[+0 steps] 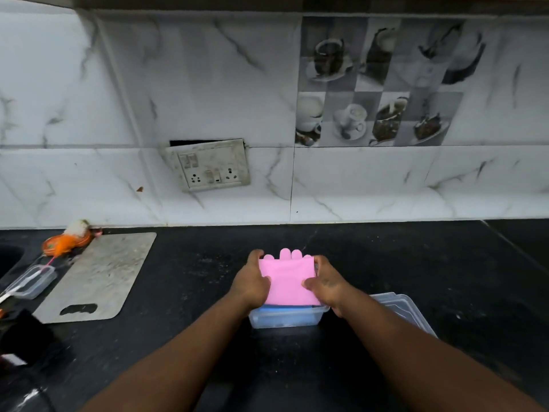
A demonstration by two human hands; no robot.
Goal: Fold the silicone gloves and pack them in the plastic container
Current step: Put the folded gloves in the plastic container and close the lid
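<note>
Pink glove [287, 279] pinched at both sides by left hand [251, 281] and right hand [326, 286].

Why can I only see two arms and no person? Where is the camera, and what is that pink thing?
There is no machine here, just a person. The camera sits on their head and looks forward and down, so you see their arms as if through their own eyes. It is one picture from that one spot.

The left hand and the right hand hold a folded pink glove by its two sides. Its fingertips peek out at the far edge. The glove is right over a clear plastic container that stands on the black counter. Something blue already lies inside it.

A clear lid lies just to the right. Further left are a grey cutting board and a small clear box. On the wall is a socket plate.
</note>
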